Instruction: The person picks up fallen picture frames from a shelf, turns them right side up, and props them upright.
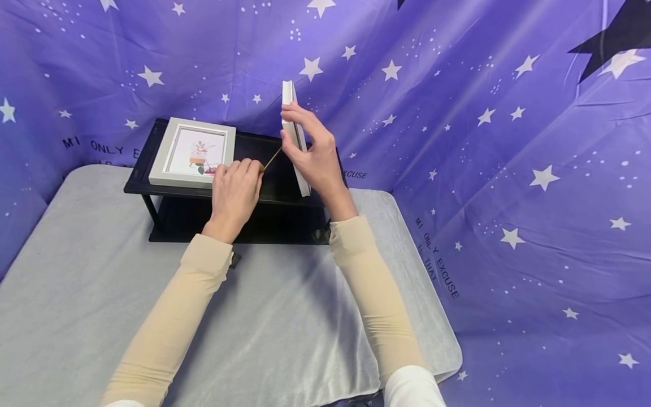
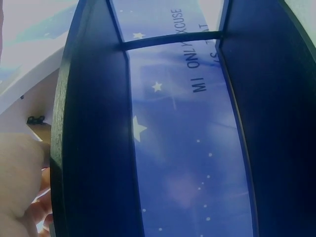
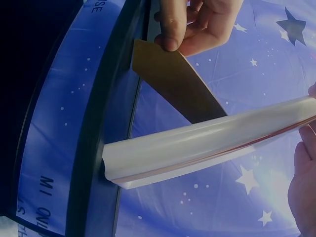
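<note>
A white picture frame (image 1: 301, 164) stands upright, edge-on, over the right part of a black two-tier shelf (image 1: 261, 148). My right hand (image 1: 320, 150) grips its upper part, thumb on the near side and fingers over the edge. From its back juts a thin brown stand flap (image 3: 177, 84). The flap's free end is pinched between the thumb and fingers of my left hand (image 1: 236, 186), as the right wrist view shows. Beside that hand, a second white frame (image 1: 159, 164) with a plant picture lies face up on the shelf's left. The upright frame's front is hidden.
The shelf stands on a table with a grey cloth (image 1: 274, 316). A purple curtain (image 1: 488, 186) with stars hangs behind and to the right. A small dark object (image 1: 235, 260) shows by the left cuff. Below the top runs the shelf's lower tier (image 1: 274, 226).
</note>
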